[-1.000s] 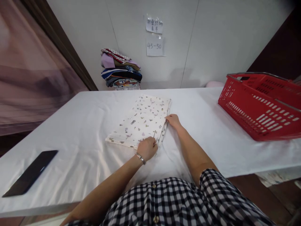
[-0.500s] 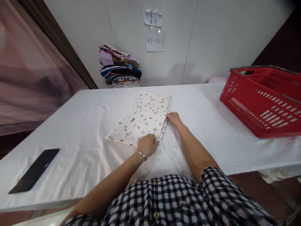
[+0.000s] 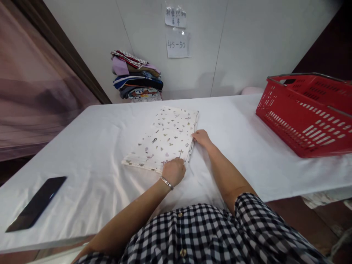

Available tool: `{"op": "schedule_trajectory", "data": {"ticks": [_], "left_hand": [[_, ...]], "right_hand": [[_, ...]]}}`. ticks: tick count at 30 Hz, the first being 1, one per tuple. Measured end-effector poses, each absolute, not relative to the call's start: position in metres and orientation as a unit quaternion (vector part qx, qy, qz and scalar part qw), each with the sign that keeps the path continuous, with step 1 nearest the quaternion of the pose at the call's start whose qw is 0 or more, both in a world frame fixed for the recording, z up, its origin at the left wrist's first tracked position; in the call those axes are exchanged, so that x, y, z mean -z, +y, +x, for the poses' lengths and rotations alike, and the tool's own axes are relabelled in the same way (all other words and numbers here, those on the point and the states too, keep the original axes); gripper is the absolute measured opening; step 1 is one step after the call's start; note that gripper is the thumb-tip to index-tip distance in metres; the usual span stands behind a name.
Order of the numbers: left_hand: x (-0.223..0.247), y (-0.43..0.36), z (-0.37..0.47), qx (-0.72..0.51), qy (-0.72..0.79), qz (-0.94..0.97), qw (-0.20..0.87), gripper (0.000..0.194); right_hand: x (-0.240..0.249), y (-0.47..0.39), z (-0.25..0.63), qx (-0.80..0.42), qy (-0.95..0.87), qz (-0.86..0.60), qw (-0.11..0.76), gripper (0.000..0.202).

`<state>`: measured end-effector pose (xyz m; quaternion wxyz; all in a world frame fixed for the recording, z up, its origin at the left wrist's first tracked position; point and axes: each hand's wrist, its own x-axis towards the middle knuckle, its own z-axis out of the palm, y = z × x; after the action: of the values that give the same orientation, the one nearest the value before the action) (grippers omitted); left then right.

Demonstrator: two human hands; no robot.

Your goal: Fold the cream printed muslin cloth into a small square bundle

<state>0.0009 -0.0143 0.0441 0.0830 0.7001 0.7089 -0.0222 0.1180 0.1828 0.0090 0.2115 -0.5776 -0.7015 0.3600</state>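
A folded white cloth with a small print of plants and birds lies flat in layers on the white-covered table. My left hand, with a silver bracelet at the wrist, is closed on the cloth's near right corner. Its fingertips are partly hidden by the back of the hand. Farther up the right edge, my right hand pinches the layered border between thumb and fingers.
On the right stands a red plastic basket. A dark flat panel lies at the table's left front. Behind the far edge rises a stack of folded fabrics against the wall. Paper signs hang above, and a sheer curtain is at left.
The view has shifted slightly. Both hands keep their places on the cloth's right edge, and the cloth looks nearly the same.
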Motion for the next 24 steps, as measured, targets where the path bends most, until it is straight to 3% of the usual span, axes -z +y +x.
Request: {"op": "schedule_trajectory", "data": {"ticks": [11, 24], "left_hand": [[-0.044, -0.024, 0.008, -0.002, 0.713, 0.695, 0.091, 0.026], [-0.042, -0.017, 0.003, -0.005, 0.686, 0.719, 0.108, 0.02]], "right_hand": [[-0.005, 0.186, 0.114, -0.313, -0.73, -0.586, 0.159, 0.018], [-0.006, 0.226, 0.099, -0.4, -0.661, -0.61, 0.177, 0.026]]}}
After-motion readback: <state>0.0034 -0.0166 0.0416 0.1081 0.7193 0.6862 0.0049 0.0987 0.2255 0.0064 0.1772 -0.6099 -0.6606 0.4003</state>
